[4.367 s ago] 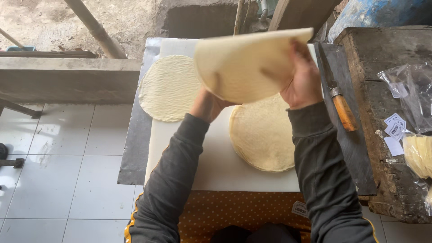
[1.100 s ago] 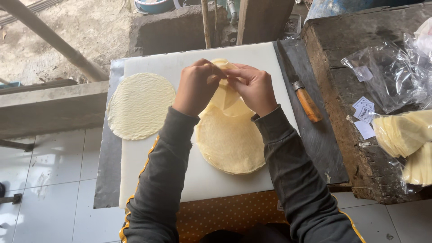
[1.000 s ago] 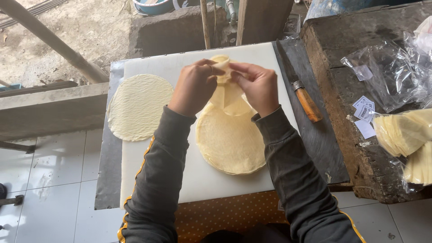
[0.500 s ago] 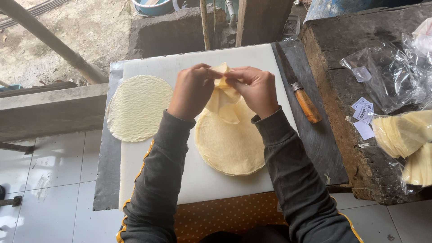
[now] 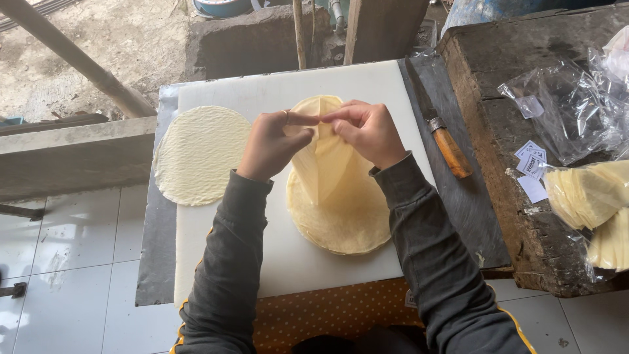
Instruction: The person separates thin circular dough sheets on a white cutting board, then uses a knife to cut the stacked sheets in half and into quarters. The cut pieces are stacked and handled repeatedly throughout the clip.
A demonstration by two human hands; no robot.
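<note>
Left: one round, pale yellow, thin textured wrapper sheet (image 5: pixel 201 154) lay flat on the white rectangular plastic cutting board (image 5: pixel 275 255), alone, well apart from the hands.

Left hand (image 5: pixel 274 144): fingers curled in, thumb and forefinger pressed together, pinching the top edge of a folded pale yellow wrapper sheet (image 5: pixel 327 160). Grip nearly closed, only the sheet's thickness between the fingertips.

Right hand (image 5: pixel 367 131): same pinch on the same folded sheet, fingertips meeting the left hand's at the far edge. Other fingers loosely bent over the fold.

The folded sheet was lifted at its far end, its near end resting on a flat stack of round pale yellow wrappers (image 5: pixel 344 219) at board centre. Stack count: cannot tell, edges too thin.

Right of the board: one knife with a brown wooden handle (image 5: pixel 452 151) on a dark grey slab (image 5: pixel 468 203), blade pointing far.

Far right, on a dark rough wooden block (image 5: pixel 517 190): clear plastic bags (image 5: pixel 570 108), a few small white paper labels (image 5: pixel 534 164), two bundles of folded pale yellow wrappers (image 5: pixel 596 210) in plastic.
</note>
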